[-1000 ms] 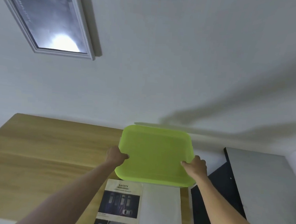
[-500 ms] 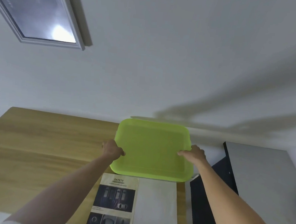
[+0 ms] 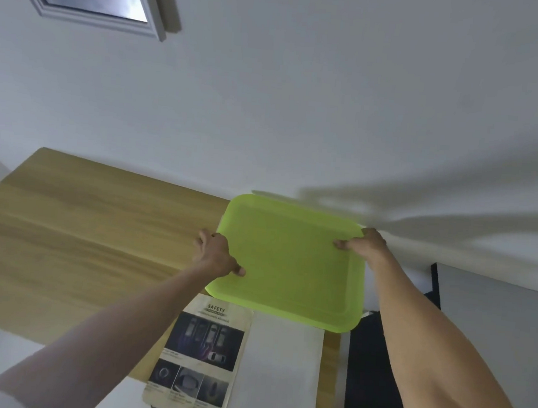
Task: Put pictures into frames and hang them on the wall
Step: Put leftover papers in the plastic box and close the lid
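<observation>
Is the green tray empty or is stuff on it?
Empty. The green tray shows only bare green surface from rim to rim, while the left hand and right hand grip its two sides.

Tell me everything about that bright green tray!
The lime-green rectangular plastic tray has rounded corners and a raised rim, and looks smooth and slightly see-through. It seems empty. Both hands hold it tilted above the far right part of the wooden table, near the white wall. The left hand takes a grip on its left edge, the right hand on its far right corner.
</observation>
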{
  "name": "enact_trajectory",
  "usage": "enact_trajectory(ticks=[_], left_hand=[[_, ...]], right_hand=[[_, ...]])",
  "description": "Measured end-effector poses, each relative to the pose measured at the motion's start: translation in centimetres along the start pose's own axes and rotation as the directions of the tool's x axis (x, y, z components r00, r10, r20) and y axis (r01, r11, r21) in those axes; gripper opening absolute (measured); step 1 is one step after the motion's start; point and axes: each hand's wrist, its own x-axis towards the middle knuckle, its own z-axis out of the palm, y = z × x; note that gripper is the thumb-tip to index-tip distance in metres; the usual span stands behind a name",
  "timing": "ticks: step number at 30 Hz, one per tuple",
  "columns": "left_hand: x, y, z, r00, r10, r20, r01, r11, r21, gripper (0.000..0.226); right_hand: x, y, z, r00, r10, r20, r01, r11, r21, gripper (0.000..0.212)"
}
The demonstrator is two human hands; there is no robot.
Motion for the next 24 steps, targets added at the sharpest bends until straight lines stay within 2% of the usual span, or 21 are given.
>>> enact_trajectory(ticks=[3,13,15,18,22,24], left_hand=[[-0.3,-0.1,0.0,0.999,-0.012,-0.032,0.013,1.0,0.016,0.088],[-0.8,0.2,-0.2,0.998,-0.045,-0.032,0.044,0.999,-0.008,0.093],[-0.8,-0.1,-0.3,0.998,-0.05,-0.025,0.049,0.998,-0.048,0.097],[-0.6,-0.8,-0.4,0.999,-0.046,-0.005,0.045,0.988,-0.148,0.107],[-0.4,-1.5,-0.8,0.999,-0.037,0.022,0.041,0.969,-0.244,0.116],[-0.3,-1.9,-1.0,0.999,-0.04,0.037,0.05,0.934,-0.353,0.119]], right_hand=[[0.3,0.1,0.4,1.0,0.024,-0.018,-0.025,0.999,-0.021,0.103],[0.1,1.3,0.3,0.992,-0.088,-0.09,0.094,0.993,0.069,0.089],[0.6,2.3,0.4,0.992,-0.096,-0.087,0.105,0.988,0.113,0.094],[-0.2,3.6,0.4,0.985,-0.142,-0.097,0.157,0.973,0.167,0.118],[-5.0,1.9,-0.6,0.989,-0.118,-0.089,0.138,0.95,0.282,0.103],[-5.8,2.4,-0.7,0.99,-0.127,-0.053,0.138,0.913,0.384,0.097]])
